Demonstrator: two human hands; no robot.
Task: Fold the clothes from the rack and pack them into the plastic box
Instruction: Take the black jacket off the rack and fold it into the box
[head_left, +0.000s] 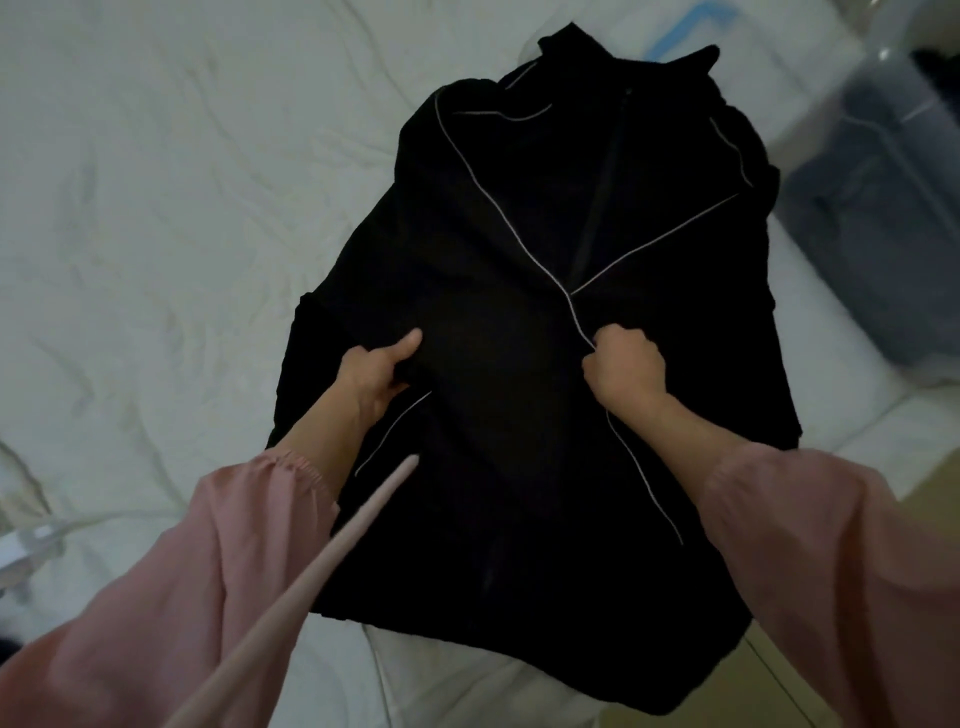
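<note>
Black zip-up jacket with pale piping lies front up on the white bed sheet, collar at the far end. Left hand pinches a fold at the jacket's left middle, thumb on top. Right hand is fisted round fabric beside the centre piping. Clear plastic box, dark clothes inside, sits off the jacket's right shoulder.

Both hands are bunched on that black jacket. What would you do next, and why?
Probably fold it in half towards the collar: the jacket lies spread on the bed, and the left hand and right hand each grip fabric at its middle.
</note>
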